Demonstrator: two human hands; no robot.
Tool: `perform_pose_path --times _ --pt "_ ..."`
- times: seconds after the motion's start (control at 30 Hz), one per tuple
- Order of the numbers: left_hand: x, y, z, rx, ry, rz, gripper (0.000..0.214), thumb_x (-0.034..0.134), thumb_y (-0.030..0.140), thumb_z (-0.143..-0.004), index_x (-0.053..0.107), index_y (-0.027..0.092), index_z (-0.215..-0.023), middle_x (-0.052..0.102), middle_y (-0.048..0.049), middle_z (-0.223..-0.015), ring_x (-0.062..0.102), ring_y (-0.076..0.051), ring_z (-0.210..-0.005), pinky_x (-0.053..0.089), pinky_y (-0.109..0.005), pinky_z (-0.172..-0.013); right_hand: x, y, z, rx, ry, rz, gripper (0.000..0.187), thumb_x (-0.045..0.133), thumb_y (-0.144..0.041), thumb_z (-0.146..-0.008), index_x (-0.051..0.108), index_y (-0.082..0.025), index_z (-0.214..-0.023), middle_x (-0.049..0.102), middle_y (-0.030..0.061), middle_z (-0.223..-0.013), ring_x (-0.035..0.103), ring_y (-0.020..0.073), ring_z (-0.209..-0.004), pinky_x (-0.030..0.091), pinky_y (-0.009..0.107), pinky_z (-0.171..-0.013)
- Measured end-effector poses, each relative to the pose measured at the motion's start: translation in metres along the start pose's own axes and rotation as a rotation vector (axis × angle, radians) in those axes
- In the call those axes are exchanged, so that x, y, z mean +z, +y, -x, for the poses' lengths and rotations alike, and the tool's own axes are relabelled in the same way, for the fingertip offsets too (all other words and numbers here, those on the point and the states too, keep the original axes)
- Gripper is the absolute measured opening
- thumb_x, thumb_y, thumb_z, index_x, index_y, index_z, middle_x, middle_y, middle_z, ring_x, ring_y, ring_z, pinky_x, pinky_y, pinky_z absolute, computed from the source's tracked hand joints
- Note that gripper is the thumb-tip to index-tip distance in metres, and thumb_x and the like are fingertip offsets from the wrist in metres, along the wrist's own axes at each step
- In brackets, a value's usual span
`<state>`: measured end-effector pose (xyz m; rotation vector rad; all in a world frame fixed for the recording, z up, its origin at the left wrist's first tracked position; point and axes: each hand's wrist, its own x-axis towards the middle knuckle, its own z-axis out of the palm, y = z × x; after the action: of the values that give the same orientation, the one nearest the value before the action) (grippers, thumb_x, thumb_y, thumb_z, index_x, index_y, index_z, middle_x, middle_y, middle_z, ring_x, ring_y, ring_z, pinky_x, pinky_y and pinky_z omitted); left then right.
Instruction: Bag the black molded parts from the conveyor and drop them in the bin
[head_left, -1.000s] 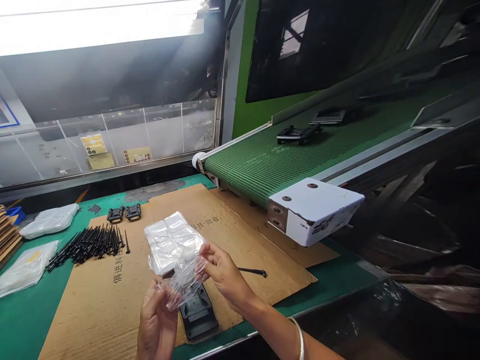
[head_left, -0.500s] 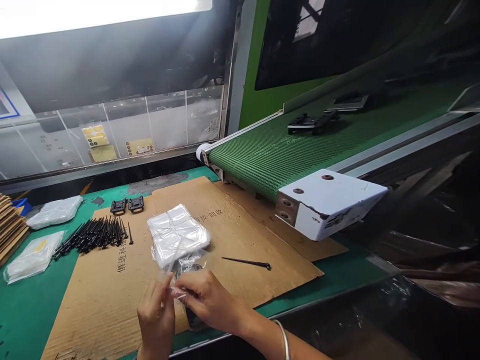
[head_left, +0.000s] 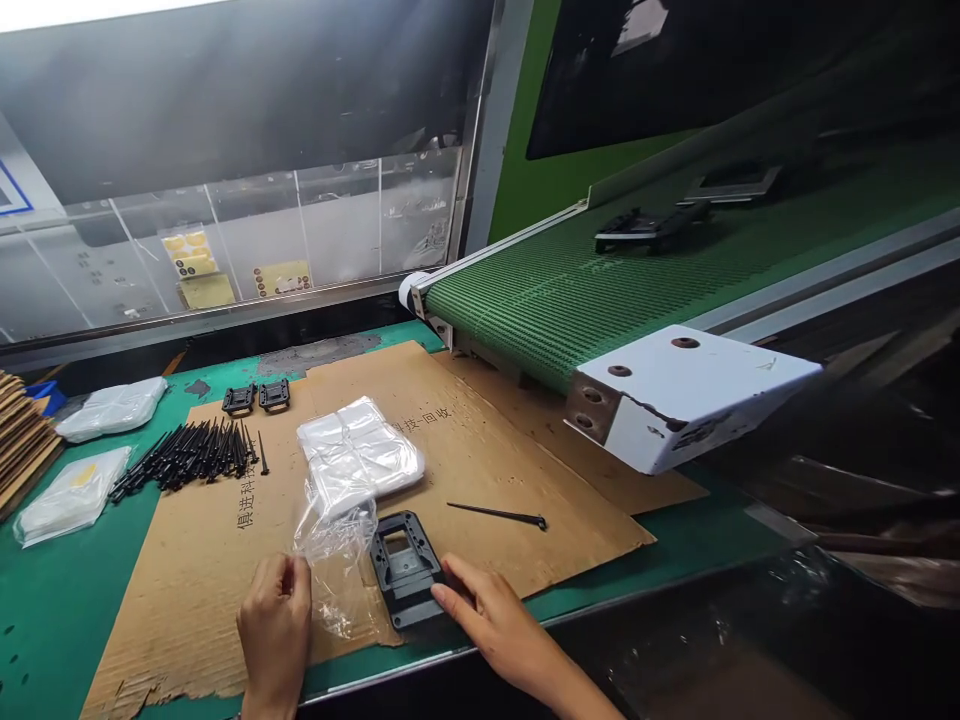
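Note:
A clear plastic bag (head_left: 335,565) lies crumpled on the cardboard sheet (head_left: 465,470), and my left hand (head_left: 276,630) pinches its left edge with closed fingers. Beside the bag rests a black plastic frame part (head_left: 406,565). My right hand (head_left: 495,625) lies flat with fingers stretched, its fingertips touching the part's right edge. Behind them sits a stack of clear bags (head_left: 358,455). A single black cable tie (head_left: 498,516) lies to the right.
A pile of black cable ties (head_left: 184,460) and two small black clips (head_left: 256,397) lie at the left. White bag bundles (head_left: 112,408) and cardboard stacks (head_left: 22,440) sit at the far left. A green conveyor (head_left: 600,290) carrying black parts (head_left: 649,228) overhangs the bench on the right.
Both hands lowered the bag to the cardboard. My right hand let go of it and moved right to the black frame part, which now lies uncovered. The camera tilted down.

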<state>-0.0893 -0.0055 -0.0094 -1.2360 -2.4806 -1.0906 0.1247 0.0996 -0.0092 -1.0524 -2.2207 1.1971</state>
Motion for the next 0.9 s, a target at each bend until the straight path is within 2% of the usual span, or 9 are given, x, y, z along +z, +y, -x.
perform_pose_path --times 0.1,0.2,0.27,0.33,0.43,0.57,0.63,0.77,0.9 --pt "0.001 0.001 0.004 -0.056 0.018 -0.034 0.012 0.047 0.028 -0.079 0.058 0.023 -0.080 0.061 0.0024 -0.054 0.058 -0.018 -0.049 0.035 -0.025 -0.047 -0.012 -0.002 0.014 0.080 -0.018 -0.389 0.036 0.050 -0.054 -0.078 0.043 -0.019 -0.071 0.041 -0.0037 -0.063 0.039 0.0094 -0.053 0.033 0.021 -0.047" --pt "0.003 0.002 0.009 0.011 0.022 -0.012 0.016 0.046 0.028 -0.079 0.061 0.022 -0.084 0.066 -0.0002 -0.059 0.062 -0.020 -0.053 0.038 -0.026 -0.048 -0.015 -0.008 0.031 0.139 -0.207 -0.681 0.046 0.057 -0.062 -0.071 0.044 -0.018 -0.076 0.041 -0.0062 -0.062 0.032 0.0019 -0.039 0.023 0.015 -0.034" --pt "0.004 0.003 0.013 0.061 -0.031 0.080 0.019 0.046 0.031 -0.079 0.062 0.021 -0.082 0.066 -0.0014 -0.061 0.062 -0.019 -0.053 0.040 -0.026 -0.048 -0.008 -0.012 0.040 0.153 -0.331 -0.785 0.049 0.060 -0.063 -0.067 0.045 -0.017 -0.076 0.045 -0.0057 -0.061 0.035 0.0005 -0.035 0.022 0.013 -0.031" --pt "0.004 0.003 0.018 0.092 -0.156 0.225 0.020 0.049 0.034 -0.079 0.064 0.021 -0.082 0.067 -0.0015 -0.061 0.062 -0.017 -0.053 0.043 -0.024 -0.048 0.001 -0.014 0.042 0.190 -0.377 -0.827 0.050 0.063 -0.063 -0.065 0.045 -0.017 -0.076 0.047 -0.0054 -0.059 0.039 0.0011 -0.035 0.023 0.012 -0.030" --pt "0.003 0.000 0.028 0.062 -0.275 0.412 0.022 0.052 0.038 -0.078 0.065 0.021 -0.082 0.069 -0.0021 -0.069 0.064 -0.016 -0.061 0.047 -0.021 -0.054 0.013 -0.014 0.038 0.283 -0.310 -0.817 0.050 0.063 -0.062 -0.064 0.044 -0.017 -0.076 0.042 -0.0088 -0.054 0.036 0.0007 -0.034 0.024 0.010 -0.029" --pt "0.004 -0.008 0.049 -0.017 -0.199 0.441 0.025 0.049 0.041 -0.081 0.064 0.022 -0.085 0.069 -0.0018 -0.070 0.064 -0.017 -0.064 0.047 -0.024 -0.058 0.026 -0.011 0.033 0.372 -0.127 -0.766 0.050 0.062 -0.062 -0.062 0.043 -0.018 -0.077 0.039 -0.0093 -0.058 0.035 0.0014 -0.036 0.027 0.012 -0.030" --pt "0.004 -0.010 0.056 0.041 -0.179 0.356 0.025 0.046 0.040 -0.082 0.062 0.022 -0.086 0.067 -0.0027 -0.069 0.062 -0.018 -0.060 0.047 -0.026 -0.056 0.034 -0.010 0.033 0.361 -0.067 -0.705 0.045 0.058 -0.059 -0.067 0.045 -0.018 -0.079 0.042 -0.0072 -0.063 0.037 0.0023 -0.038 0.028 0.013 -0.031" --pt "0.001 -0.003 0.046 0.293 -0.061 0.082 0.027 0.042 0.034 -0.085 0.056 0.018 -0.101 0.063 -0.0089 -0.082 0.060 -0.023 -0.076 0.048 -0.036 -0.065 0.044 -0.014 0.037 0.188 -0.024 -0.431 0.027 0.046 -0.044 -0.081 0.051 -0.018 -0.079 0.049 -0.0027 -0.064 0.044 0.0077 -0.044 0.032 0.019 -0.037" --pt "-0.003 0.016 0.024 0.553 -0.056 -0.020 0.018 0.040 0.024 -0.087 0.055 0.019 -0.096 0.062 -0.0038 -0.071 0.060 -0.018 -0.062 0.047 -0.028 -0.054 0.039 -0.024 0.038 -0.123 0.031 -0.178 0.019 0.044 -0.028 -0.086 0.060 -0.020 -0.079 0.060 0.0021 -0.073 0.057 0.0165 -0.068 0.043 0.026 -0.062"
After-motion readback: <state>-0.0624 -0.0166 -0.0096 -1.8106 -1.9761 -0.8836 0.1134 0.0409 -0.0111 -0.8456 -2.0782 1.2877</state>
